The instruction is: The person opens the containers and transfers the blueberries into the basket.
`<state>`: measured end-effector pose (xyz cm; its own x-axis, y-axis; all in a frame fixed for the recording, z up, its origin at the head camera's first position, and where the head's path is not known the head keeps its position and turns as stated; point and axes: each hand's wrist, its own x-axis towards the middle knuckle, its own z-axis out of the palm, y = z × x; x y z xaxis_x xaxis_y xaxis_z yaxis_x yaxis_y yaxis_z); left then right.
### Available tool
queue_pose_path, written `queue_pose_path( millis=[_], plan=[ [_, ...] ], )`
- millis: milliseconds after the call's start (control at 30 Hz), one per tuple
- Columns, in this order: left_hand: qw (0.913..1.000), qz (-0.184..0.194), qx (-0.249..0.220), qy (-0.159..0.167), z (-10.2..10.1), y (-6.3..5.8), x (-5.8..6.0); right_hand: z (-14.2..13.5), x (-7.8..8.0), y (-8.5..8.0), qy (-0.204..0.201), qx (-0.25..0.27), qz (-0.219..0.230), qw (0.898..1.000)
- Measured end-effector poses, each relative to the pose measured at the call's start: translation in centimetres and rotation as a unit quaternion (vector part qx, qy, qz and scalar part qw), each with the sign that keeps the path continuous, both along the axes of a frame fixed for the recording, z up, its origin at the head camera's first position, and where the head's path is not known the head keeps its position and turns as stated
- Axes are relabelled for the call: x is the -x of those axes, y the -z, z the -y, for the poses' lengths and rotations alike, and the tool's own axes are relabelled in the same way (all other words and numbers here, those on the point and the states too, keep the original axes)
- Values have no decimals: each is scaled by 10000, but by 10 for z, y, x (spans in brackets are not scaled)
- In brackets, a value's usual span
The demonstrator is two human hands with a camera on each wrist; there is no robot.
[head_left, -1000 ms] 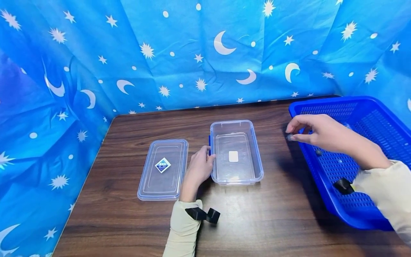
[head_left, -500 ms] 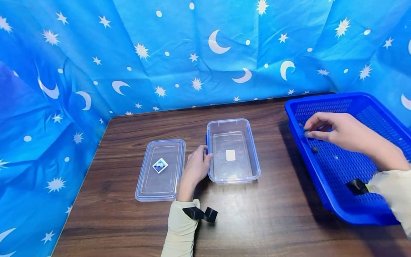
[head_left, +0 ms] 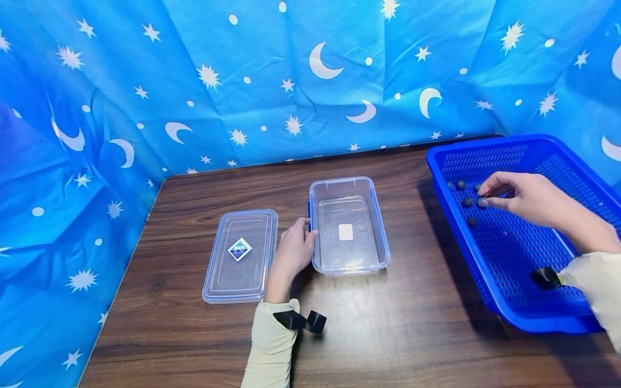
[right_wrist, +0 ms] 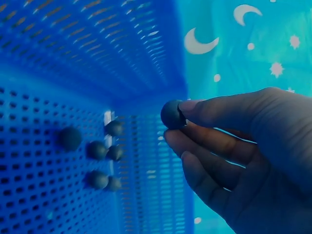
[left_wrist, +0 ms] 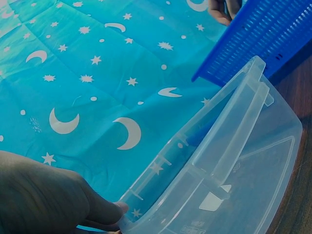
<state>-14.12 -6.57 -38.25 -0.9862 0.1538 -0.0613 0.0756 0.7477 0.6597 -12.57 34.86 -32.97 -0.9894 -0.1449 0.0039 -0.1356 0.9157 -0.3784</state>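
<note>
My right hand (head_left: 529,199) is over the left part of the blue plastic basket (head_left: 504,291). In the right wrist view its thumb and fingers pinch a small dark ball (right_wrist: 173,114). Several similar dark balls (right_wrist: 69,139) lie in the basket by its wall. My left hand (head_left: 293,245) holds the left side of a clear plastic food container (head_left: 383,237), thumb at the rim. In the left wrist view the thumb (left_wrist: 109,207) overlaps the container's corner. Nothing but a small white label (head_left: 346,232) shows inside the container, which has no lid on.
A clear lid (head_left: 242,280) with a blue edge and a diamond-shaped sticker lies left of the left hand. All of it stands on a dark wooden table (head_left: 388,334). A blue cloth (head_left: 271,70) with moons and stars hangs behind and at the left.
My right hand has moved from the basket's left rim further in over it, uncovering several balls. The view has shifted slightly. My left hand stays at the container's side.
</note>
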Motion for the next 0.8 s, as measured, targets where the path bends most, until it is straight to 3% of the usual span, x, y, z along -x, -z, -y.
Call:
queue_pose_path(
  millis=[333,567,800],
  plan=[
    [10000,-65,8,15,1,0,1,-14,9,14,-480,-381,318,9976],
    [10000,-37,22,18,1,-1,1,-20,14,27,-614,-474,762,9941],
    [10000,-13,24,10,0,-1,1,-27,17,36,-671,-568,833,9926]
  ],
)
